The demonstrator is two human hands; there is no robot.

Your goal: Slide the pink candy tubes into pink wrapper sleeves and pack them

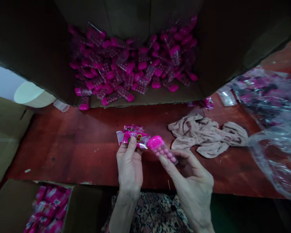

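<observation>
Between thumb and fingers, my left hand pinches several pink printed plastic wrappers with clear edges, held above the table. My right hand grips a small clear candy box with a pink cap and round pink candies showing inside. The box is tilted, its cap pointing up and left toward the wrappers. Cap and wrappers lie very close in view; I cannot tell if they touch. Beyond both hands, many similar candy boxes fill a cardboard carton that lies open toward me.
A crumpled beige cloth lies on the red table at right. Past it is a clear plastic bag with pink pieces. A carton of filled pink packets stands lower left. A white round container sits at far left.
</observation>
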